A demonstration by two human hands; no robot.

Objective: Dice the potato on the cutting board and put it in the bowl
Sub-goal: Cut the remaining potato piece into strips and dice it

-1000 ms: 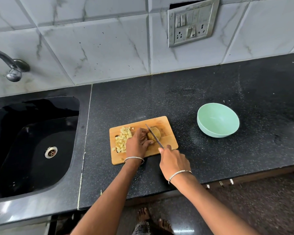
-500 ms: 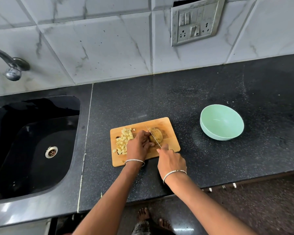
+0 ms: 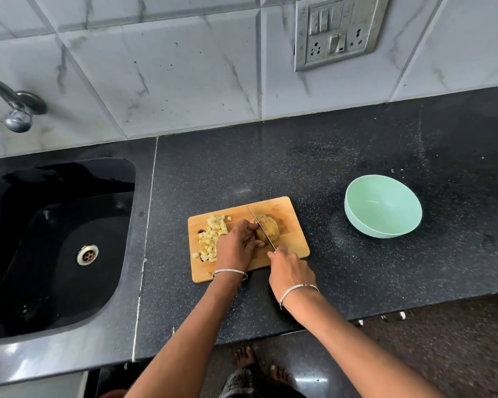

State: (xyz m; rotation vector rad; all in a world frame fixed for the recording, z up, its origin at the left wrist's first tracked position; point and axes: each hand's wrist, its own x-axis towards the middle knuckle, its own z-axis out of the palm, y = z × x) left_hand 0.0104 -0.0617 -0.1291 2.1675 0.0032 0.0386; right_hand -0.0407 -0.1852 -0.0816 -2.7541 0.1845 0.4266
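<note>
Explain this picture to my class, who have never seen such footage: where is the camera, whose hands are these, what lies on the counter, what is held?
No machine: a person works bare-handed, filmed by a head-worn camera looking down. On the black counter lies a wooden cutting board with diced potato and a larger potato piece. The left hand steadies that piece; the right hand grips a knife, blade on it. An empty green bowl stands to the right, a sink to the left.
</note>
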